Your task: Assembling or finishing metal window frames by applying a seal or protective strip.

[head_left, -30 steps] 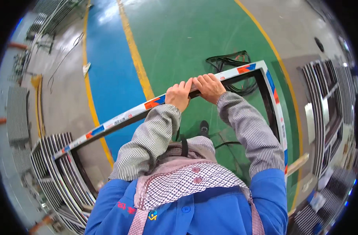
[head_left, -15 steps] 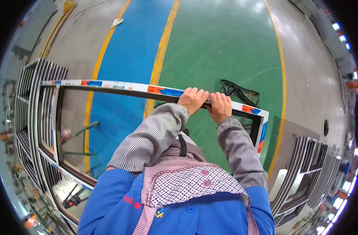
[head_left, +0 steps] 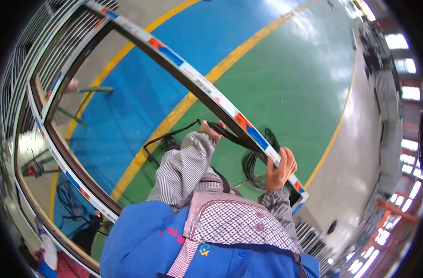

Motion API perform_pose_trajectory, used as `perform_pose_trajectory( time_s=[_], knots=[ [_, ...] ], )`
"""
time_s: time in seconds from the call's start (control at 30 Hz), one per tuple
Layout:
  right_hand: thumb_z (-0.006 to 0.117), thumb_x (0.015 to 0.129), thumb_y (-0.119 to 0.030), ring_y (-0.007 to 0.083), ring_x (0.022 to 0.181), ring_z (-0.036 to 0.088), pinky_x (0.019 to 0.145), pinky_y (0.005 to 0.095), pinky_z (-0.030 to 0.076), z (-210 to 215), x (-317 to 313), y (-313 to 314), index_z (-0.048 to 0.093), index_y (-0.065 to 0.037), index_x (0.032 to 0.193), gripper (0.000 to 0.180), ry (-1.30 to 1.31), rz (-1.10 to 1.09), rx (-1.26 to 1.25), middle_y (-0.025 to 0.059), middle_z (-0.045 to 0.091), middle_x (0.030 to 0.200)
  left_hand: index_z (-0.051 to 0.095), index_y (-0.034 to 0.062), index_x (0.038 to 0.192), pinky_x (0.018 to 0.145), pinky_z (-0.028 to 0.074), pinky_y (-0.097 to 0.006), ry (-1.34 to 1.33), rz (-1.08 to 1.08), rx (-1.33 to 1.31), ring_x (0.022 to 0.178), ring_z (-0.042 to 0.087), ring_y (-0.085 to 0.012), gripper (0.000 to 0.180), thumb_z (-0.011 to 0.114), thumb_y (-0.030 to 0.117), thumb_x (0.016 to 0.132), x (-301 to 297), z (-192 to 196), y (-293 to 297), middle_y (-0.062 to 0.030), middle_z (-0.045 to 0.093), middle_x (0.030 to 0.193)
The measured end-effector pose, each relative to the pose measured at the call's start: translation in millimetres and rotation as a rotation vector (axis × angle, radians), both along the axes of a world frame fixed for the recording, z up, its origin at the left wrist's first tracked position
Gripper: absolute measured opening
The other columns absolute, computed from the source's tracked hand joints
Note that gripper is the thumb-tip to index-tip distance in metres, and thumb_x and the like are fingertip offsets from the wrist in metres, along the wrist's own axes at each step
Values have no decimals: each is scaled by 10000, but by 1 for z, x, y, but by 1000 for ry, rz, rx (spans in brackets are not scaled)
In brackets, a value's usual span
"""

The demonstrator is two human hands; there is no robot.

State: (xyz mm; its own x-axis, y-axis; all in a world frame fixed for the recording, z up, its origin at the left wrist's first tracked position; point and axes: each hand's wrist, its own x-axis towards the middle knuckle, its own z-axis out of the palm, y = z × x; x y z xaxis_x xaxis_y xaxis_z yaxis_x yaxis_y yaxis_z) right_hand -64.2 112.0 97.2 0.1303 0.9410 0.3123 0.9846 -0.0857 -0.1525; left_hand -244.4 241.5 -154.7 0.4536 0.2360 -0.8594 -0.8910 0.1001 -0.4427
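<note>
A large window frame [head_left: 206, 88] with white protective film and orange and blue labels stands in front of me, running from upper left to lower right. My right hand [head_left: 281, 170] grips its top rail near the right end, thumb on the near side and fingers over the rail. My left hand [head_left: 213, 130] is inside the frame opening, closed around a black flexible strip [head_left: 230, 135] that looks like rubber seal. From the hand, one stretch of strip reaches the rail's inner side; another droops to the left. The left fingers are partly hidden by the strip.
More of the black strip lies in a loose coil [head_left: 251, 169] on the green floor [head_left: 285, 106] beyond the rail. Stacked frames [head_left: 24, 60] stand at far left, others [head_left: 308, 236] at lower right. A green metal stand [head_left: 93, 89] shows through the frame.
My left hand has left the top rail and now holds the black strip below it. My right hand has shifted toward the rail's right end. The view has turned, so the frame appears tilted.
</note>
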Motion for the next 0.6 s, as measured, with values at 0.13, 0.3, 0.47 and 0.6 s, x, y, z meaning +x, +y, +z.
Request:
perform_pose_trajectory(
  time_s=[0.13,0.3,0.47,0.6],
  knots=[
    [677,749,-121,307,1092,501,964,411,313,21,-46,44,574,-41,1112,386,-24,172,-39,130,542,1178,466,-39,1008,583,484,-459,58,-71,79,617,529,-321,746,371,684,851,-78,-45,47,-162,539,729],
    [663,759,-121,297,1070,512,955,411,323,39,-131,116,596,-29,1054,316,-22,383,-126,122,567,1144,505,-8,805,573,465,-466,143,112,169,631,547,-331,848,289,811,764,-208,-134,55,-164,556,704],
    [659,803,-146,290,1001,566,850,369,421,4,-271,195,570,-16,1090,328,348,771,-398,119,604,1073,478,111,663,397,400,-417,458,-16,465,419,449,-303,643,289,699,845,-306,-209,-14,-93,448,491],
    [583,892,-420,202,794,614,695,312,489,-88,-319,262,565,37,1102,503,715,315,-1083,147,622,940,494,124,784,376,332,-324,102,248,510,399,383,-151,399,395,484,924,-249,42,41,-6,424,518]
  ],
)
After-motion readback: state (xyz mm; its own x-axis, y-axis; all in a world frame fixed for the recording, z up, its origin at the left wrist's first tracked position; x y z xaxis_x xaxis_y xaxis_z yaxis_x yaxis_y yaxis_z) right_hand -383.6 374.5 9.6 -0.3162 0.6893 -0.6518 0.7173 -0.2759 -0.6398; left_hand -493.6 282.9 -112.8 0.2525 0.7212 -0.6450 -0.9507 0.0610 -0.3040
